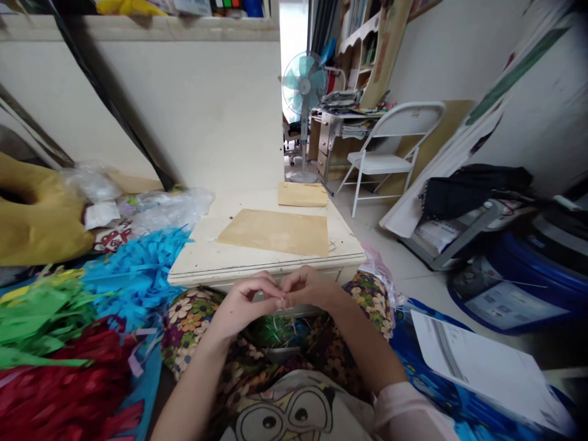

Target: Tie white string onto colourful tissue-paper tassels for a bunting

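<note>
In the head view, the low white desk [202,262] stands in front of the seated person, and both hands meet at its near edge. The left hand [257,295] and the right hand [309,286] are each drawn into a pinch, fingertips nearly together on thin pale strands [274,326]; their exact shape is too small to tell. The strands hang just below the desk's near edge, over a blurred green bundle [264,331] in the lap.

On the desk lies a flat brown paper sheet [275,231], with a folded brown paper packet [303,195] behind it near the far edge. Left of the desk are heaps of blue paper strips [135,269], green paper strips [39,327] and red paper strips [87,380], with clear plastic bags [169,205] behind. Right of the desk, farther back, stand a white folding chair [383,162] and a pedestal fan [304,87]; nearer lies a white board [487,370].
</note>
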Motion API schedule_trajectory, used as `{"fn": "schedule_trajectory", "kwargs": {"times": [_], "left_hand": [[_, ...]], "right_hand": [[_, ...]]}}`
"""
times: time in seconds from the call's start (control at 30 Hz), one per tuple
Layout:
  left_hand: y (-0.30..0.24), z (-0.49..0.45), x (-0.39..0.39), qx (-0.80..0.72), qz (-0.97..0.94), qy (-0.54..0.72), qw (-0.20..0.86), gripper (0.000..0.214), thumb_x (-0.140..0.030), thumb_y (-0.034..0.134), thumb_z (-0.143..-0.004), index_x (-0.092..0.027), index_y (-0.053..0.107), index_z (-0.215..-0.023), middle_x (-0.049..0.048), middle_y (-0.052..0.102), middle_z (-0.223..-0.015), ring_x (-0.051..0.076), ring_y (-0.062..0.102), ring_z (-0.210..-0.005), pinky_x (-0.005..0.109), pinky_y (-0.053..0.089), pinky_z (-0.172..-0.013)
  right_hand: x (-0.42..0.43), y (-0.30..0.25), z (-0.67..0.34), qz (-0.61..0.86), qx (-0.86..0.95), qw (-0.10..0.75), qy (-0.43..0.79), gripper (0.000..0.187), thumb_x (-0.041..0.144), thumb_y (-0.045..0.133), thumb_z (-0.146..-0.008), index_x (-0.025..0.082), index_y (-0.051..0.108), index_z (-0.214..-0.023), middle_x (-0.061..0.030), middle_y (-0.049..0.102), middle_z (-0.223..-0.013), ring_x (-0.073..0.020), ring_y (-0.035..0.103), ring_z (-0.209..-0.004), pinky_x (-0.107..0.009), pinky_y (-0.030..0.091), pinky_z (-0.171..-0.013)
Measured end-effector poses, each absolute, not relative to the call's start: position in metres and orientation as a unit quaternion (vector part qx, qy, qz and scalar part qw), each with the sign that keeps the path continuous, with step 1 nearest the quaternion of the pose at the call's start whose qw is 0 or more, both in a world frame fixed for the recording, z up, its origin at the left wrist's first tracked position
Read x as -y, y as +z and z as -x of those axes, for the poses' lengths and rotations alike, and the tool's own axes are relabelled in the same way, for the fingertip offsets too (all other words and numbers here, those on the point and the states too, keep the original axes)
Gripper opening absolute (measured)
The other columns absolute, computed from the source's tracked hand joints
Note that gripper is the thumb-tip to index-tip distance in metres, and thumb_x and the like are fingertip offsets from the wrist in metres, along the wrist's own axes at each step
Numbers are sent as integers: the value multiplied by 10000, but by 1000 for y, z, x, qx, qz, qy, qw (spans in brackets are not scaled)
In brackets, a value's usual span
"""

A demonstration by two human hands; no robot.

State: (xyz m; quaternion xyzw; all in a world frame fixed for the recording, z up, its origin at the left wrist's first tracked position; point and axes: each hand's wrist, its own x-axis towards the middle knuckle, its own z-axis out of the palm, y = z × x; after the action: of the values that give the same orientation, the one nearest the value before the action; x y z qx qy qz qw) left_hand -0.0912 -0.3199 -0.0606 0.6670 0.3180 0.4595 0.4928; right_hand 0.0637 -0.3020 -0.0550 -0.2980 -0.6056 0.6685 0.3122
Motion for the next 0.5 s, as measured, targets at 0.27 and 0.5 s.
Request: {"fn": "schedule_trajectory", "kwargs": {"times": [0.27,0.5], "left_hand": [[-59,88,321,-330,-638,481,503,44,-198,637,-574,-160,617,-561,27,518,-605,107,472,-590,216,378,-571],[-46,93,313,-328,-644,534,438,132,-310,582,-657,-183,546,-646,21,476,-695,102,461,-620,231,374,-601]], "right_hand": [[302,-59,-63,298,581,323,685,174,251,697,-484,123,587,-522,54,508,-477,-42,421,-473,-178,302,-481],[304,-63,-51,172,521,370,750,366,373,690,-500,134,552,-741,43,545,-601,-53,506,-517,-175,371,-506]]}}
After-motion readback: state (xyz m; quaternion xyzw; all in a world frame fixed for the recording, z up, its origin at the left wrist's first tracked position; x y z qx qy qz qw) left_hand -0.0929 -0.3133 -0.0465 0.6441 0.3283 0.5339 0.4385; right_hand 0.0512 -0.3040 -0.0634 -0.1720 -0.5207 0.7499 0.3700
